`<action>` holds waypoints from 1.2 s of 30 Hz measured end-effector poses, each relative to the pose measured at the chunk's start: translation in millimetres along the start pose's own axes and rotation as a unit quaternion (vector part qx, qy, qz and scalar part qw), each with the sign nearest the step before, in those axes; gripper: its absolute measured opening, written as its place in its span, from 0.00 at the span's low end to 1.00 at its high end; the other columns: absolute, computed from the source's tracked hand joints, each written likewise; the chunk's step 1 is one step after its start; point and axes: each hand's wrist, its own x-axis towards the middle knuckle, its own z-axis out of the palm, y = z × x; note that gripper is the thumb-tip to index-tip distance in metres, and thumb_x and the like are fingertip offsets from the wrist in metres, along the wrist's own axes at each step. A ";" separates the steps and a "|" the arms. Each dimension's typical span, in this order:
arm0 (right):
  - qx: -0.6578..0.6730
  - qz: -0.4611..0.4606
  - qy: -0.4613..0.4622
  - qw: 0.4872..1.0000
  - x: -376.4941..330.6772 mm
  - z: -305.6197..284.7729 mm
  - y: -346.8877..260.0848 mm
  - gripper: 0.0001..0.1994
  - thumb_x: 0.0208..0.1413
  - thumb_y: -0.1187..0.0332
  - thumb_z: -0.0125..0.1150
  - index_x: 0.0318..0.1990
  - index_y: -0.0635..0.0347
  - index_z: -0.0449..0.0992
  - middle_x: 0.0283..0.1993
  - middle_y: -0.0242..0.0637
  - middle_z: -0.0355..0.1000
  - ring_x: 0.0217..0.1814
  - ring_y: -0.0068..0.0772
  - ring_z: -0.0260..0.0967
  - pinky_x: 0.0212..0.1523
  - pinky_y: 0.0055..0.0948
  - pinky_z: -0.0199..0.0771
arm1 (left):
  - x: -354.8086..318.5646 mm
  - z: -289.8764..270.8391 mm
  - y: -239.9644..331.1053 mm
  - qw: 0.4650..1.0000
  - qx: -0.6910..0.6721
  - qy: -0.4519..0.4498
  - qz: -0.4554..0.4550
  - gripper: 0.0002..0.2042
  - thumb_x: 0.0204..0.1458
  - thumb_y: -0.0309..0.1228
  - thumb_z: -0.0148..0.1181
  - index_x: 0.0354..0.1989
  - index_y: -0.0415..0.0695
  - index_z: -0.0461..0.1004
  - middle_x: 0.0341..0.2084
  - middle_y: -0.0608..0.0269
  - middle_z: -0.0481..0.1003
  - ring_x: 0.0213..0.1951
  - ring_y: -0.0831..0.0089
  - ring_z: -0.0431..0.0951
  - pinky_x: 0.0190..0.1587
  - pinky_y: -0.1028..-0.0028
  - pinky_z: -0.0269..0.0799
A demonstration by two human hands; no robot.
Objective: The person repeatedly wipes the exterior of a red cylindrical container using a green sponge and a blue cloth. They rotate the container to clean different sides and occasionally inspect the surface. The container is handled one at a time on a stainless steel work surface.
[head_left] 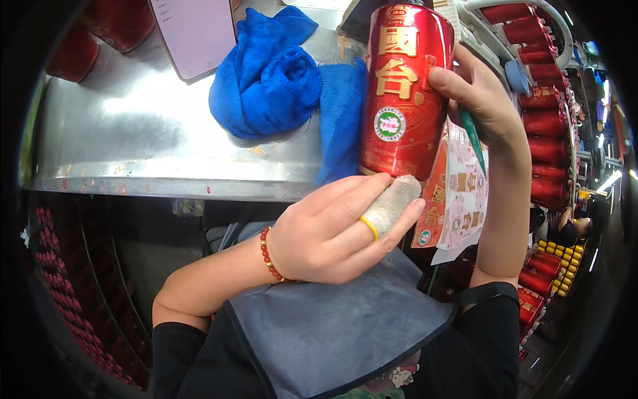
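My right hand point(488, 100) is wrapped round a glossy red bottle point(405, 149) with gold raised characters and a round green-and-white emblem. The thumb lies on its side; the other fingers are hidden behind it. From under this hand juts a slim green pointed tool point(472, 136); I cannot tell if it is gripped. My left hand point(319, 229) has its fingers stretched out at the bottle's lower end. One finger wears a pale cloth finger cover point(392, 207) with a yellow band. Printed label sheets point(458, 206) in orange and pink hang beside the bottle.
Crumpled blue cloths point(266, 83) lie on the metal table point(126, 143) left of the bottle. A phone point(196, 40) rests farther left, near dark red containers point(73, 56). Red bottles point(548, 143) stand in rows on the right, by a light blue cup point(516, 76).
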 end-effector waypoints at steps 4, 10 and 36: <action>0.108 -0.009 -0.044 0.993 12.3 -16.8 47.4 0.39 0.53 0.46 0.75 0.65 0.62 0.68 0.43 0.30 0.78 0.33 0.14 0.72 0.33 0.14 0.69 | -0.4 -7.5 -0.8 0.999 -0.032 -0.025 -0.022 0.19 0.45 0.23 0.67 0.49 0.39 0.84 0.42 0.51 0.82 0.50 0.58 0.81 0.45 0.67 0.83; 0.196 0.025 -0.067 0.978 17.7 -17.6 79.2 0.48 0.42 0.37 0.80 0.65 0.58 0.67 0.40 0.27 0.77 0.30 0.12 0.72 0.26 0.13 0.68 | -12.1 -11.0 -6.1 0.998 -0.035 -0.014 -0.052 0.22 0.42 0.21 0.66 0.50 0.37 0.83 0.39 0.54 0.81 0.47 0.57 0.83 0.46 0.65 0.83; 0.013 0.000 0.015 1.000 -9.7 9.6 -4.8 0.28 0.61 0.55 0.72 0.58 0.69 0.72 0.47 0.41 0.81 0.46 0.23 0.79 0.49 0.23 0.79 | 21.8 0.7 -19.4 0.993 0.008 0.026 -0.118 0.28 0.41 0.23 0.69 0.57 0.40 0.79 0.51 0.53 0.79 0.52 0.56 0.78 0.52 0.64 0.78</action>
